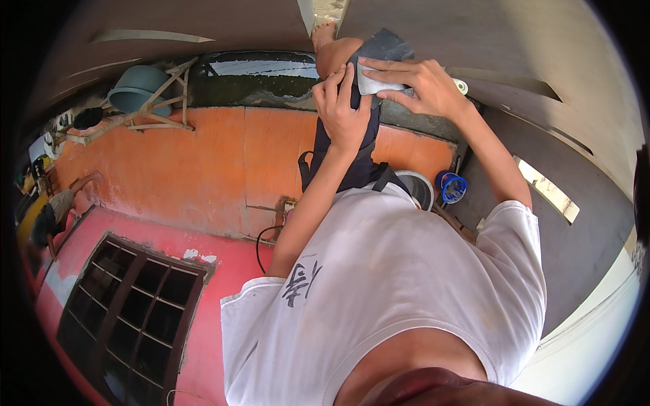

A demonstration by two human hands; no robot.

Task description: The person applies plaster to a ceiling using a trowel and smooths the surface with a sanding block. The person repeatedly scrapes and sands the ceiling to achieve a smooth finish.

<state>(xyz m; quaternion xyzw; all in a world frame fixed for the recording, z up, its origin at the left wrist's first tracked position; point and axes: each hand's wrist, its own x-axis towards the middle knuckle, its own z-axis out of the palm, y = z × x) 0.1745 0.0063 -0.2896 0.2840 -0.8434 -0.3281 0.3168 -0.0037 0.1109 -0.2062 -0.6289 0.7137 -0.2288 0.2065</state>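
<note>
In front of my bent bare knee [336,55], both my hands meet at a thin, dark grey sheet [384,44] with a pale grey-white part [370,85] below it. It looks like a sheet of sandpaper folded over, though I cannot tell if it is one piece. My right hand [423,86] pinches the pale part, fingers across its front and thumb beneath. My left hand [340,111] is at the sheet's left edge, fingertips and thumb closed against it. Whatever lies behind the sheet is hidden.
A teal basin [139,89] stands by a wooden frame [162,101] at the far left. Near my right side are a blue bucket [451,187] and a grey tub [416,189]. Another person [51,220] is at the left rim. A barred window [135,304] sits in the pink wall [210,233].
</note>
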